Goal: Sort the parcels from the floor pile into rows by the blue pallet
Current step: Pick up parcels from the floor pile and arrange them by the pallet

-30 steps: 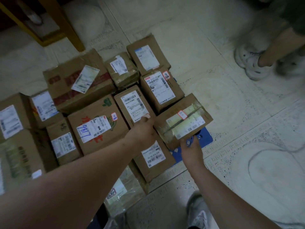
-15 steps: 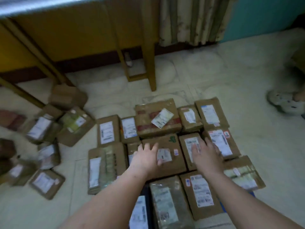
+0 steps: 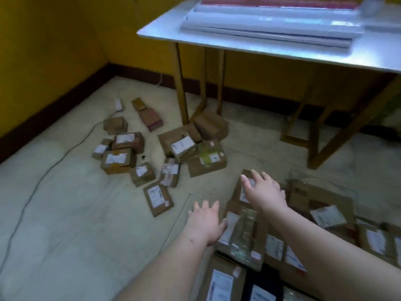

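Both hands empty, fingers spread: left hand (image 3: pixel 205 222) over floor, right hand (image 3: pixel 263 190) above sorted rows (image 3: pixel 245 227); loose parcel pile (image 3: pixel 165 157) far-left, well apart.

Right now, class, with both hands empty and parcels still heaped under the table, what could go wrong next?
1. The grey cable trails across the floor beside the loose pile; a foot could catch it.
2. The table edge overhangs the pile, so a head might bump it.
3. The right hand hovers over the sorted rows; leaning could shift them.
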